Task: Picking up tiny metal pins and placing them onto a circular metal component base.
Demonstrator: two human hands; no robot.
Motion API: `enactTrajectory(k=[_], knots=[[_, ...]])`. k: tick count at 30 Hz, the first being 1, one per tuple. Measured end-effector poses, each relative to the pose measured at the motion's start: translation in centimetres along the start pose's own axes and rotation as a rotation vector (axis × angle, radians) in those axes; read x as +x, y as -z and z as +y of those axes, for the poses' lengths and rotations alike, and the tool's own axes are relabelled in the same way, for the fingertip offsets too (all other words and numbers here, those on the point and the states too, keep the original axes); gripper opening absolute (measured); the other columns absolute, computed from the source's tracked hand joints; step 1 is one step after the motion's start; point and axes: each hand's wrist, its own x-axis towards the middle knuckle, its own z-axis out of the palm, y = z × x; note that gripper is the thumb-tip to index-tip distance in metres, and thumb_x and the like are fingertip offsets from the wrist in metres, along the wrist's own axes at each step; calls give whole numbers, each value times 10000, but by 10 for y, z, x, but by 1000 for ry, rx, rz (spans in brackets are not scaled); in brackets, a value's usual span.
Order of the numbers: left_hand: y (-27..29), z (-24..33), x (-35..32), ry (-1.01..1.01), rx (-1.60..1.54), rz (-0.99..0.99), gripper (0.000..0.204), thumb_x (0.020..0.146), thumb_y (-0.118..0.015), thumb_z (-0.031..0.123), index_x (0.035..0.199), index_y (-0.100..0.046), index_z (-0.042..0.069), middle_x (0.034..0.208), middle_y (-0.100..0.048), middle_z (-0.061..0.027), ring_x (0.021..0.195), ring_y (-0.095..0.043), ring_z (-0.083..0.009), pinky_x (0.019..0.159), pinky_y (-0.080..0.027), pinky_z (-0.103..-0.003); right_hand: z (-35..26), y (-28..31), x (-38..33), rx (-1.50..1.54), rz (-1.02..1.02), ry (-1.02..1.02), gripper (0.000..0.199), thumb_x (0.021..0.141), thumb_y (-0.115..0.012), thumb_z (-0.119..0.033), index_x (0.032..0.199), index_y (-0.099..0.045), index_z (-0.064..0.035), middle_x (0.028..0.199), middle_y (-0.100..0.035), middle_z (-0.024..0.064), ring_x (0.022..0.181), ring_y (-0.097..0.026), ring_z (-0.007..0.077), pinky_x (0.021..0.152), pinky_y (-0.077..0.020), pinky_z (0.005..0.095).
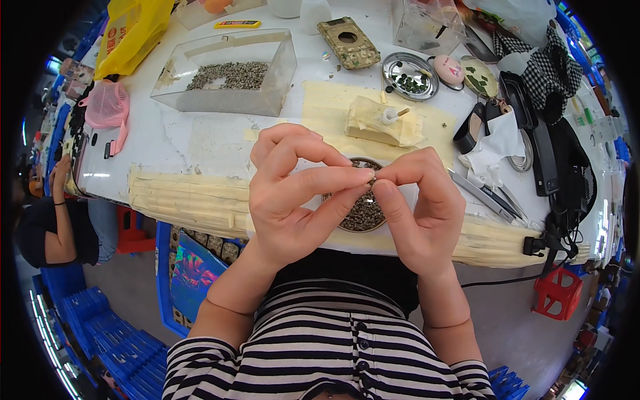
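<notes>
Both my hands meet over a round dish [365, 227] filled with small grey-brown pieces [360, 212] near the table's front edge. My left hand [293, 193] pinches with thumb and forefinger, its other fingers bent above. Opposite it, my right hand [427, 207] pinches too, fingertips almost touching the left ones. Between the tips sits a tiny dark piece, too small to name. Just beyond the hands stands a block wrapped in yellowish tape [373, 127], with a small white-necked bottle and a thin stick [400, 113] set in it.
A clear bin [280, 93] of similar small pieces stands far left. Behind the block are a patterned box [349, 41] with a round hole and a metal dish [433, 85] holding green pieces. Tweezers [490, 197] lie to the right. A person [67, 227] sits at the left.
</notes>
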Motion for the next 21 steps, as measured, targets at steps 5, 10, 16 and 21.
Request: enactTrajectory(k=[5, 10, 16, 21], knots=[[-2, -2, 1, 8, 44, 65, 277, 675, -832, 54, 930, -785, 153, 893, -663, 19, 924, -522, -236, 832, -407, -350, -4, 0, 0, -31, 78, 68, 124, 761, -790, 1, 852, -721, -46, 812, -673, 47, 747, -570, 195, 688, -438, 300], [-2, -1, 1, 6, 30, 71, 271, 681, -829, 50, 928, -785, 152, 889, -660, 20, 919, -523, -233, 826, -413, -352, 1, 0, 1, -121, 55, 148, 153, 742, -796, 5, 872, -735, -50, 807, -668, 43, 740, -567, 195, 685, -433, 300], [-1, -2, 1, -9, 8, 41, 254, 714, -819, 56, 949, -780, 142, 901, -654, 5, 929, -512, -239, 860, -413, -373, -1, -2, 0, -76, 6, 62, 109, 780, -777, -11, 877, -732, -35, 817, -668, 52, 757, -575, 203, 694, -447, 303], [-1, -3, 1, -9, -1, 51, 282, 686, -836, 72, 946, -793, 173, 899, -661, 24, 909, -525, -231, 837, -425, -355, -1, 1, 0, 0, -43, -4, 71, 824, -753, -26, 889, -724, -25, 844, -673, 61, 783, -580, 200, 715, -457, 304]])
